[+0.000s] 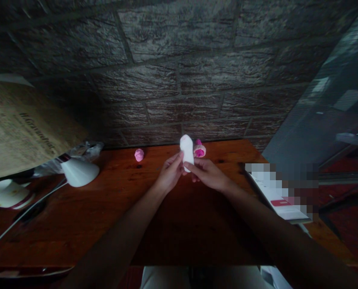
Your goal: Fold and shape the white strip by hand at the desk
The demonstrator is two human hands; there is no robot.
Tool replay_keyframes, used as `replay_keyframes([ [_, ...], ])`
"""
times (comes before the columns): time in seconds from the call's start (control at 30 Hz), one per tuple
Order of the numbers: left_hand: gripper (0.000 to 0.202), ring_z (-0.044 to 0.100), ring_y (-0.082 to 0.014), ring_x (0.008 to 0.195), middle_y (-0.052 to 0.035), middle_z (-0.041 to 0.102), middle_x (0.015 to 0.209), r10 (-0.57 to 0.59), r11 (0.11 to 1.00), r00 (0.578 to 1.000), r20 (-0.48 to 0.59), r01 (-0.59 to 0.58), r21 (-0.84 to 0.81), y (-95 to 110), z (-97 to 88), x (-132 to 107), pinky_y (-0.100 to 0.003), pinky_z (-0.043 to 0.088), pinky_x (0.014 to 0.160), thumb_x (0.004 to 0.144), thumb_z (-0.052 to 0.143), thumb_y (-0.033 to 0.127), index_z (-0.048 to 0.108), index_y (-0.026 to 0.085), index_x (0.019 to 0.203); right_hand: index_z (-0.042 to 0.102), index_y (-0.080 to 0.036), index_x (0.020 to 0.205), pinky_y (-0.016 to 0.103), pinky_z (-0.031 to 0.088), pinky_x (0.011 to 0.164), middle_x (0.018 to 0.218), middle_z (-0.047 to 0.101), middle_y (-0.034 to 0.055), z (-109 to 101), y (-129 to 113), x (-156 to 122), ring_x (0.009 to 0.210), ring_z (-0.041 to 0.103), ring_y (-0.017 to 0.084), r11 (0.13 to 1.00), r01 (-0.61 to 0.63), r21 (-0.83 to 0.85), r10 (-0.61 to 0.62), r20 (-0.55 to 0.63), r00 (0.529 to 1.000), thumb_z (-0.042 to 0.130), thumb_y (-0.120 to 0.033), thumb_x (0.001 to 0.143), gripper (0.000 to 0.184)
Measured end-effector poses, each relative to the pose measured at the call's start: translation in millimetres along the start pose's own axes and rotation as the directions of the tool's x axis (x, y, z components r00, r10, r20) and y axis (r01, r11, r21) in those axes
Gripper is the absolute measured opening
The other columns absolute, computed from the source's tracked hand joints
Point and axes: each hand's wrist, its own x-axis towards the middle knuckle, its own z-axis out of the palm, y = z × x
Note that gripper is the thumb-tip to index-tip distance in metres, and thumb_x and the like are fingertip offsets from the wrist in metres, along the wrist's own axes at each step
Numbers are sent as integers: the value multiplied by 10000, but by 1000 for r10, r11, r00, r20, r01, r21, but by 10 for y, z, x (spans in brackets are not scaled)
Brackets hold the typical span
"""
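Both my hands hold a small white sock-like piece of cloth point(187, 151) upright above the wooden table point(154, 208). My left hand point(170, 173) pinches its lower left edge with fingers together. My right hand point(207, 173) grips its lower right side, fingers closed. Just behind the cloth lies a rolled pink and white bundle point(199, 150). A smaller pink rolled bundle point(139, 154) lies to the left near the wall.
A white cone-shaped lamp head point(80, 171) with a cable lies at the left, next to crumpled clear plastic point(85, 150). A paper with a red mark point(279, 196) rests at the table's right edge. A stone-pattern wall rises behind the table.
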Motion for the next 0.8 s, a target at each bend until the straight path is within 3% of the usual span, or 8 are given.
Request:
replay_keyframes([
  [0.3,422,434,-71,486,19,546,572,13,1000,998,-57,-13,11,-42,23,29,-203,351,447,694,771,543,661,136,689,639,-156,822,250,433,514,748,669,37,16,89,13,508,535,90,997,8,-76,-12,-48,999,555,-589,876,445],
  [0.6,384,420,-60,451,25,537,547,0,1000,1000,-4,0,8,-33,19,5,-191,325,413,725,765,494,726,122,813,643,-142,841,243,419,501,777,684,62,49,124,19,517,549,93,999,-20,-47,18,-39,999,557,-574,880,442],
  [0.7,394,487,-82,484,-34,657,674,-27,999,1000,12,27,-24,-25,20,8,-195,347,407,765,730,488,729,129,929,643,-146,827,240,416,500,787,687,61,47,100,13,522,544,89,1000,-29,-5,29,-21,999,572,-582,869,444],
  [0.8,468,617,-138,601,-130,734,950,-82,996,996,22,82,-18,-15,-6,19,-196,366,391,801,682,520,703,148,1085,648,-144,824,229,416,495,779,691,58,55,80,3,526,547,85,997,-62,51,57,85,995,578,-599,858,461],
])
